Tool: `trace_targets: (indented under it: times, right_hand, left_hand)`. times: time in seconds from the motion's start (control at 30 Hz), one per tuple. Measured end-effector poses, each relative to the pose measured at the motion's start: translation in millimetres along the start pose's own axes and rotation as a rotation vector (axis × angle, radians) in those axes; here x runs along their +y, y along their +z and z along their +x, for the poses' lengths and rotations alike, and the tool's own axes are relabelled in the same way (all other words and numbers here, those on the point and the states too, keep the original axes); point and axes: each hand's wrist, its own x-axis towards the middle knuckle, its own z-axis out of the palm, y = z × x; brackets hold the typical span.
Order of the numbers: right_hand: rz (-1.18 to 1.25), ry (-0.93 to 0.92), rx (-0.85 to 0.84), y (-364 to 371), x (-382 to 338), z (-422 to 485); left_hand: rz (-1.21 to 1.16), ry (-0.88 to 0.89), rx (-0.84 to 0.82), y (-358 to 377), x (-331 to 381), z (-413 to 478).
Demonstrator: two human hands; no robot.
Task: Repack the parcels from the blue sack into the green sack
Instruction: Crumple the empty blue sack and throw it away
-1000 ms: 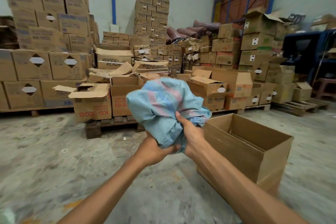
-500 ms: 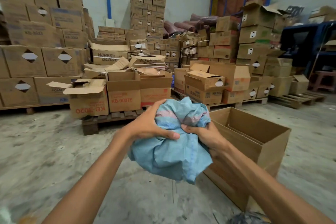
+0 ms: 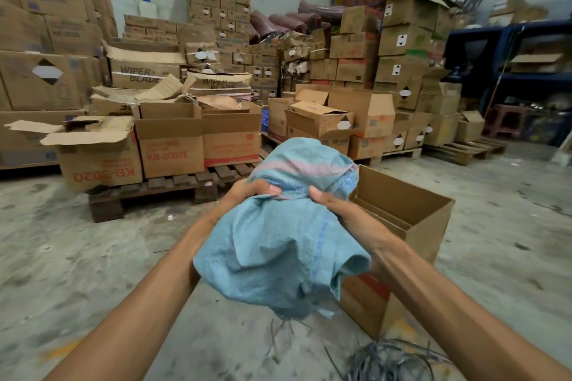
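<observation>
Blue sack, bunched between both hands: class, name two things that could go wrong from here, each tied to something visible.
1. The left hand and right hand grip the bunched blue sack; its frayed lower edge hangs loose and could snag on the open cardboard box beside it.
2. A tangle of dark strapping lies on the floor nearby; stepping into it might cause a trip.

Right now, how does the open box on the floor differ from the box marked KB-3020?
The floor box stands on the concrete, partly hidden by the blue sack; the KB-3020 box sits on a pallet. The KB-3020 box's flaps splay outward, bent and ragged; the floor box's rim looks straight. Both are brown cardboard, open on top.
</observation>
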Motion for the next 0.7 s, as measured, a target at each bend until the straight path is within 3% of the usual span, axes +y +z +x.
trace_targets:
  times: [0.1, 0.17, 0.3, 0.37, 0.47, 0.53, 0.6, 0.7]
  right_hand:
    - [-0.047, -0.026, 0.030, -22, -10, -7]
    - [-0.076, -0.071, 0.086, -35, -25, -7]
    - [-0.152, -0.127, 0.251, -76, -79, -2]
    - [-0.209, -0.196, 0.369, -110, -119, 8]
    - [-0.333, -0.289, 0.474, -150, -161, 29]
    - [-0.429, -0.323, 0.501, -179, -178, 50]
    - [-0.577, -0.334, 0.557, -207, -182, 77]
    - [-0.840, -0.337, 0.658, -247, -167, 118]
  left_hand:
    - [0.275, 0.016, 0.189, 3, 6, 36]
    - [0.332, 0.008, 0.246, 6, 3, 60]
    - [0.077, 0.032, -0.065, 24, 2, 104]
    - [0.020, 0.038, -0.031, 28, 9, 140]
    - [-0.193, -0.006, 0.208, 26, 9, 189]
    - [-0.015, -0.054, 0.420, 35, -12, 225]
    - [0.144, -0.167, 0.513, 45, -49, 257]
    - [0.125, -0.276, 0.734, 42, -115, 297]
